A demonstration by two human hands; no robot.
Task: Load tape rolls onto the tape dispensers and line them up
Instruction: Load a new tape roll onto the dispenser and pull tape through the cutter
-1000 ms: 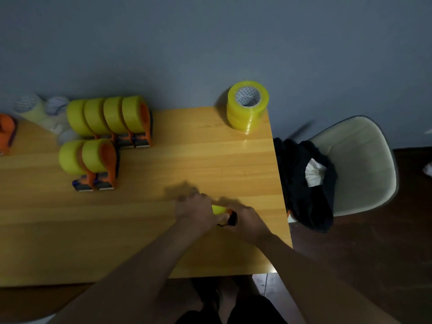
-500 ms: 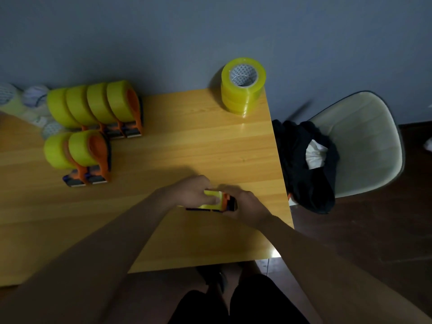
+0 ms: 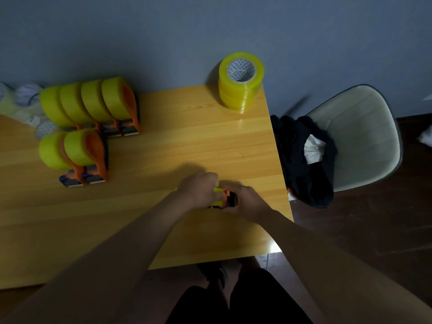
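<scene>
A: Your left hand [image 3: 198,188] and right hand [image 3: 245,199] meet near the right front part of the wooden table [image 3: 187,136]. Between them sits a tape dispenser [image 3: 225,199], orange and black with yellow tape on it, mostly covered.

B: Fingers?

A: Both sets are curled in around that dispenser, left from the near-left side, right from the right. You grip it with both hands; how the tape sits on it is hidden.

B: It looks to be resting on the tabletop, though your hands hide its underside. And the rest?

A: A row of four loaded dispensers [image 3: 93,106] stands at back left, close together. Two more loaded dispensers [image 3: 74,153] stand just in front of that row, side by side. A stack of yellow tape rolls [image 3: 240,80] stands upright at the table's back right corner, well apart from your hands.

B: Off the table?

A: A pale chair [image 3: 360,136] to the right, dark cloth [image 3: 297,160] heaped on its seat. Some pale, clear-looking rolls [image 3: 25,99] at far left, blurred.
</scene>
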